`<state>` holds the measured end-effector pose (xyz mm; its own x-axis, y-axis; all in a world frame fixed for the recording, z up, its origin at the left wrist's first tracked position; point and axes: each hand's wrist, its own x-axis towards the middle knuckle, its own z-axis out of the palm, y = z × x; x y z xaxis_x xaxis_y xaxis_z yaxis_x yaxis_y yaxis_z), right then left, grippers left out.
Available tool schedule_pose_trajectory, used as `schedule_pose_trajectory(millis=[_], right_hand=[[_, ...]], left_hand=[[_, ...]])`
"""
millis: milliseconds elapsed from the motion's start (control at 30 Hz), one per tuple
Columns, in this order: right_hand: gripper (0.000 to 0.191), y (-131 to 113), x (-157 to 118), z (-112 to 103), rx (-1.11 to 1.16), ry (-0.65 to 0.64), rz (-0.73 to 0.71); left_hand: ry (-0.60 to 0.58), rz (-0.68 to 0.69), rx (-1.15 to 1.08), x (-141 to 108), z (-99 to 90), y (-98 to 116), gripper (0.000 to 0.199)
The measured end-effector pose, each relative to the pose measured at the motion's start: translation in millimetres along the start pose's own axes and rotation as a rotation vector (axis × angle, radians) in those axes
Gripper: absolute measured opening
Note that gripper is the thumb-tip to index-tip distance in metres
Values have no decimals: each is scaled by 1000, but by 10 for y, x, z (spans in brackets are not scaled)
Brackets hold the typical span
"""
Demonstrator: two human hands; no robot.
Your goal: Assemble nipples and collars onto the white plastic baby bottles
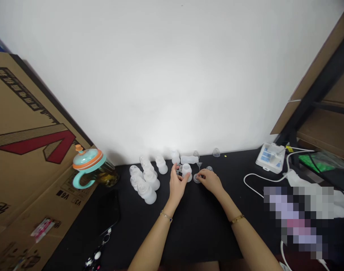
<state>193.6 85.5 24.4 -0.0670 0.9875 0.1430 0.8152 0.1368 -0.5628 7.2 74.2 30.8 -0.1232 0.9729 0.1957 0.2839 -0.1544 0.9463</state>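
My left hand [177, 183] is closed around a small milky-white baby bottle [186, 170] that is upright and uncapped as far as I can see. Just to its right, the fingers of my right hand [210, 180] pinch a small translucent round piece [197, 178] near the table surface. A clear funnel-like piece [199, 165] and a clear dome cap [209, 169] are close to my right fingers. Behind the held bottle lie a white cylindrical piece [189, 160] and another white bottle [175, 157]. Some small clear parts beside my left fingers are partly hidden.
Several white bottles [147, 192] stand in a group at left. A teal-lidded jug [95, 167] and a dark phone [108, 210] are farther left, by a cardboard box [28, 113]. A white case [270, 158] and a white cable [269, 180] lie at right. The wall [172, 75] borders the table.
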Motion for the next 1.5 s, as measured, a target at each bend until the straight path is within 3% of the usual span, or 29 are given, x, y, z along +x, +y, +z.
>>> schedule_pose_trajectory(millis=[500, 800, 1067, 1267, 1500], right_hand=[[19, -207, 75, -28, -204, -87, 183], [24, -437, 250, -62, -324, -137, 198], [33, -412, 24, -20, -383, -192, 96], [33, -407, -65, 78, -460, -159, 3], [14, -320, 0, 139, -422, -96, -25]], left_hand=[[39, 134, -16, -63, 9, 18, 74], [39, 183, -9, -78, -12, 56, 68], [25, 214, 25, -41, -29, 48, 58], [39, 214, -1, -26, -41, 30, 59], [47, 214, 0, -26, -23, 9, 56]])
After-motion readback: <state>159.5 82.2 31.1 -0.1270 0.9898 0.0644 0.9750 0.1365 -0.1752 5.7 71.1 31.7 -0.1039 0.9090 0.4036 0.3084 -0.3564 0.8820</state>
